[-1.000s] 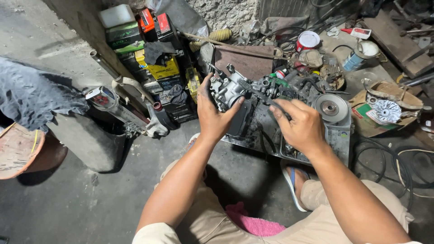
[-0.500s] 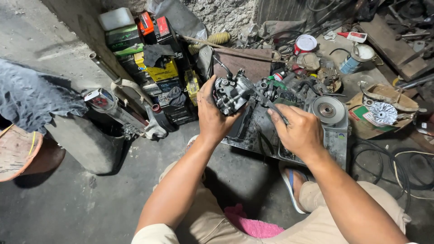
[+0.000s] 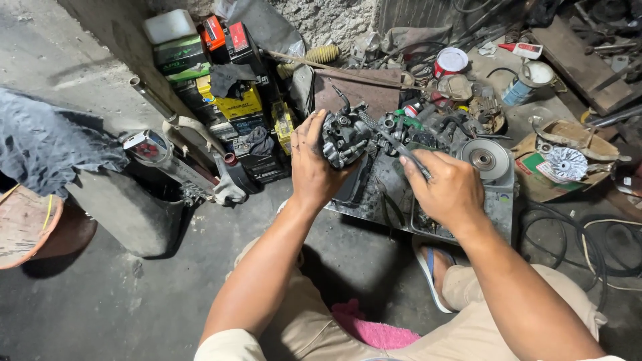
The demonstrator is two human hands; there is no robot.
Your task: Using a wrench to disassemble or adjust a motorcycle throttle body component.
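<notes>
My left hand (image 3: 313,167) grips a greasy metal carburetor (image 3: 344,137), holding it up over a dirty metal tray (image 3: 503,200). My right hand (image 3: 447,188) holds a thin screwdriver (image 3: 384,135) whose tip reaches the carburetor's right side. Both hands are smeared with black grease. A round pulley disc (image 3: 485,159) lies on the tray just right of my right hand.
Stacked old batteries (image 3: 231,100) stand at the back left beside a concrete wall. A metal exhaust pipe (image 3: 175,154) leans there. A red-and-white can (image 3: 449,62), a spray can (image 3: 525,83), a cardboard box with a fan part (image 3: 565,164) and black cables (image 3: 582,241) lie at right. A pink cloth (image 3: 371,327) lies below.
The carburetor and both hands sit slightly lower and closer together; my right hand has brought the screwdriver against the carburetor.
</notes>
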